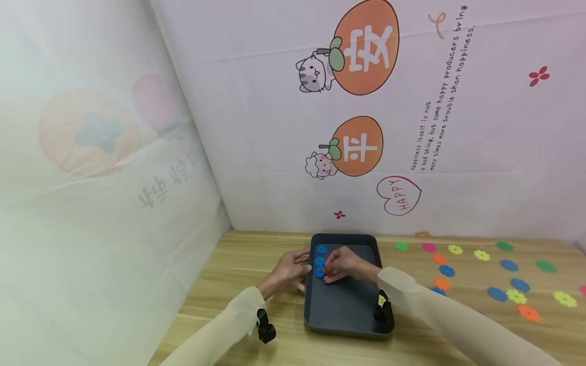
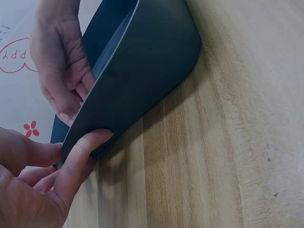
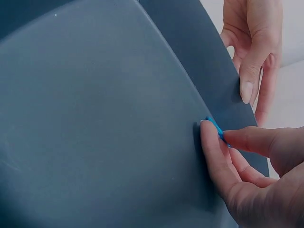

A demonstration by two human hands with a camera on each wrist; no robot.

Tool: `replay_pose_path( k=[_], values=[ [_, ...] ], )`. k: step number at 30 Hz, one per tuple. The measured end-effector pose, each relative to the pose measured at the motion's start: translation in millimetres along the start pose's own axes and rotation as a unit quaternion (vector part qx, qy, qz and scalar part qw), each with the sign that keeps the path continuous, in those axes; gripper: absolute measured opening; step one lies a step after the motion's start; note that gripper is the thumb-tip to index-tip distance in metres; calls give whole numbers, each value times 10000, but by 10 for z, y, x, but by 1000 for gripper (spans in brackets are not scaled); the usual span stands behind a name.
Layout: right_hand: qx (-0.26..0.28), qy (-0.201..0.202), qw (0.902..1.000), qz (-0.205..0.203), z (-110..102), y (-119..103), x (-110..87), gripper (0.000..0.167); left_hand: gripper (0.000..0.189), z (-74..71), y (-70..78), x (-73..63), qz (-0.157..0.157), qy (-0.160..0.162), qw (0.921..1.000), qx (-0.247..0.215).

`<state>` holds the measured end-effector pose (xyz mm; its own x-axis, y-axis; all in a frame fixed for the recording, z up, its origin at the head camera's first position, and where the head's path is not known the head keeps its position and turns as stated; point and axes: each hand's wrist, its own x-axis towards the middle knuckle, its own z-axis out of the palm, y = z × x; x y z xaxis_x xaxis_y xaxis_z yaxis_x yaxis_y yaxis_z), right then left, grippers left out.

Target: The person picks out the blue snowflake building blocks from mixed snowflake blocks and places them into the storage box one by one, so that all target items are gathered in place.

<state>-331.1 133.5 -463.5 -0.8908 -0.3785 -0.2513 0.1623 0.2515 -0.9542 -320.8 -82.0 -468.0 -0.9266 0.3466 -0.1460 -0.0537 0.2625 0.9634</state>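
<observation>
A dark grey rectangular tray [image 1: 345, 307] lies on the wooden table. My left hand [image 1: 288, 267] holds its left side wall, with the thumb inside and fingers outside in the right wrist view. Over the tray, my right hand [image 1: 343, 262] pinches a blue flower-shaped disc [image 3: 217, 130], tilted on edge close to the left wall, between thumb and finger. Blue flower-shaped discs form a column along that wall, a far one [image 1: 321, 249] and a middle one [image 1: 319, 261] among them. The nearest is partly covered by the right fingertips.
To the tray's right, several flower-shaped discs lie scattered on the table [image 1: 238, 269], including an orange disc [image 1: 529, 312], a yellow disc [image 1: 565, 299], a blue disc [image 1: 497, 294] and a green disc [image 1: 546, 266]. A printed white cloth [image 1: 270, 203] hangs behind the table.
</observation>
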Motion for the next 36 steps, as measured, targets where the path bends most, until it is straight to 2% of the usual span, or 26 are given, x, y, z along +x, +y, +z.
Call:
replay_pose_path(
  k=[6,11,20,26,36],
  values=[
    [-346,93,9993,133,51,-49,8,9,55,-7,-5,-6,12,10,10000,-2],
    [-870,106,9961,119,34,-119,-23,7,55,8,-5,3,-8,24,10000,-44],
    [-1382,125,9898,-313,-276,-137,-58,12,55,-3,-19,7,29,21,9999,-103],
    [-1353,129,9894,-520,-426,-187,-98,12,55,-15,-30,1,28,39,9999,-106],
    [-1252,-167,9842,-1245,-817,-97,-219,22,57,-6,-8,-12,81,12,10000,-57]
  ],
)
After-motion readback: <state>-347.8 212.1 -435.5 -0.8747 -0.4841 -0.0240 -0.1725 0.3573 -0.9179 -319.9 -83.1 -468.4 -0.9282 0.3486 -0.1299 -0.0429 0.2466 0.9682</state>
